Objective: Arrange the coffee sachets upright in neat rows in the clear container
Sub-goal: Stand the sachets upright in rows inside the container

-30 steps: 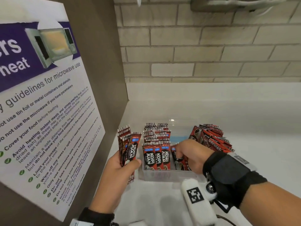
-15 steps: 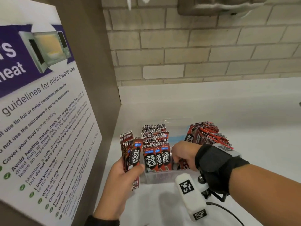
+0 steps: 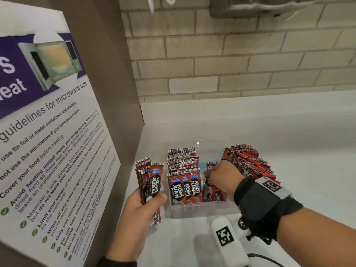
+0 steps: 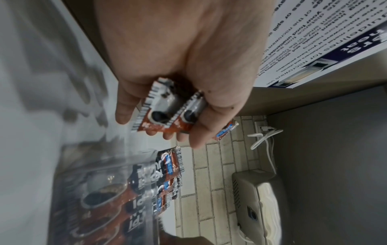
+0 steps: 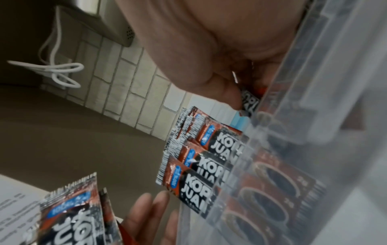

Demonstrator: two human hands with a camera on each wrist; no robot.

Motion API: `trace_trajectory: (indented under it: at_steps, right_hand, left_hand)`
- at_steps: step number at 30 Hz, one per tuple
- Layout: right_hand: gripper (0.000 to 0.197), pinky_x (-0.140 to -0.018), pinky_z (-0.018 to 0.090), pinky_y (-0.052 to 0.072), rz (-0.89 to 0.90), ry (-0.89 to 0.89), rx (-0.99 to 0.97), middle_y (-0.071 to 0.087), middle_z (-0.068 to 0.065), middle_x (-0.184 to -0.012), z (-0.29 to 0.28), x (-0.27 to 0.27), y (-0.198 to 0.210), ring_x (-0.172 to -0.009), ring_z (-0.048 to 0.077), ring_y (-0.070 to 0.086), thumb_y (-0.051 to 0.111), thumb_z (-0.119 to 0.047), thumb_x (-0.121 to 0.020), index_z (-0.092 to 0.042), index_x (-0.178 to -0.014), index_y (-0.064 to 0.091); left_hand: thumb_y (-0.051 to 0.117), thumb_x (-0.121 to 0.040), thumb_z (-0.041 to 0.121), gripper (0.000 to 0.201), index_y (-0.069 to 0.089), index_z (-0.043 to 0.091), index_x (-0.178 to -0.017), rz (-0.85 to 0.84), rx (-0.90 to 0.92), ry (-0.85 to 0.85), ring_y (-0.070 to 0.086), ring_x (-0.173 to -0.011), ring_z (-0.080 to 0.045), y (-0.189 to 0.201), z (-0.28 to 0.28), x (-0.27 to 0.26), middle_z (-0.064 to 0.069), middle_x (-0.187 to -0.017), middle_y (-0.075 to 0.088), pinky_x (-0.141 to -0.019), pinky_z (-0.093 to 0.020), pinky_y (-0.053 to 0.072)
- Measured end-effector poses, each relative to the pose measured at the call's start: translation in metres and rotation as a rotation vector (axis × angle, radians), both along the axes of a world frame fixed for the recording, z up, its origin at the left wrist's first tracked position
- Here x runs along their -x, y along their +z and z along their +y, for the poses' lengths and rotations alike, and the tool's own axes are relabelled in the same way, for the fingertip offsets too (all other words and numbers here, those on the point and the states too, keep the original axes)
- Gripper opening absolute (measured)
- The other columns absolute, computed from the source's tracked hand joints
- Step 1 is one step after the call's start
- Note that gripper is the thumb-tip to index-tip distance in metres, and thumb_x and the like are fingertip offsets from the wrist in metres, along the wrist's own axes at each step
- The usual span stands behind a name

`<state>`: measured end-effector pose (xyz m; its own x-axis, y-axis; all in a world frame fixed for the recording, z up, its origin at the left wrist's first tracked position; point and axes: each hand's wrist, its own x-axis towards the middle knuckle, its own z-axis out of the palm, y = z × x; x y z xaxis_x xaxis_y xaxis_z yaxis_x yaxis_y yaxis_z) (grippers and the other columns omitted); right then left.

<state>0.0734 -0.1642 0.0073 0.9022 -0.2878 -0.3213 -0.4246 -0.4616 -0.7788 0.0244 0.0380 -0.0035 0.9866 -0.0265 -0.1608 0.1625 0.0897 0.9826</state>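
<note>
A clear plastic container (image 3: 202, 211) sits on the white counter, with red-and-black coffee sachets (image 3: 183, 186) standing upright in rows in its left half. My left hand (image 3: 142, 207) grips a small bundle of sachets (image 3: 149, 180) just left of the container; their bottom ends (image 4: 165, 114) show between thumb and fingers in the left wrist view. My right hand (image 3: 221, 176) reaches down into the container's right part, its fingers pinching a sachet (image 5: 249, 101) against the near wall. A loose fan of sachets (image 3: 248, 162) leans at the container's right.
A brown panel with a microwave guideline poster (image 3: 44, 143) stands close on the left. A brick wall (image 3: 231, 60) backs the white counter (image 3: 289, 135). A paper towel dispenser (image 3: 260, 6) and a white cable (image 4: 263, 136) hang above.
The view has tilted and shifted a little. My right hand stays in the container's right part, working slightly deeper and rightward. The left hand still holds its bundle beside the container.
</note>
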Motion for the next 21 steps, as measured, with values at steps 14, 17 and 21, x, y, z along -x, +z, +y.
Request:
trace_trajectory:
  at_steps: [14,17,21]
  right_hand:
    - [0.029,-0.069,0.044,0.054,-0.344,0.024,0.317,0.056,0.009,-0.08,-0.004,-0.007,0.017,-0.071,0.026,0.058,0.045,0.014,-0.084,-0.011,-0.099,0.041]
    - [0.053,-0.05,0.03,0.045,-0.367,0.076,0.343,0.051,0.004,-0.07,-0.002,-0.007,0.016,-0.058,0.019,0.052,0.046,0.015,-0.082,-0.009,-0.126,0.029]
    - [0.051,-0.068,0.032,0.052,-0.329,0.111,0.374,0.061,0.009,-0.096,-0.001,-0.009,0.019,-0.08,0.022,0.059,0.045,0.015,-0.083,-0.011,-0.126,0.041]
  left_hand:
    - [0.069,-0.079,-0.004,0.031,0.07,0.016,-0.103,0.002,0.025,0.035,0.068,-0.094,-0.005,0.002,0.002,0.002,0.005,-0.097,0.075,-0.089,-0.029,0.047]
    - [0.072,-0.062,0.013,0.039,0.071,0.018,-0.101,-0.003,0.038,0.038,0.068,-0.097,-0.009,0.001,0.002,0.002,0.005,-0.097,0.075,-0.09,-0.031,0.046]
    - [0.075,-0.064,0.009,0.032,0.074,0.02,-0.094,0.001,0.045,0.052,0.067,-0.102,-0.013,-0.003,0.003,0.0,0.004,-0.097,0.075,-0.096,-0.037,0.045]
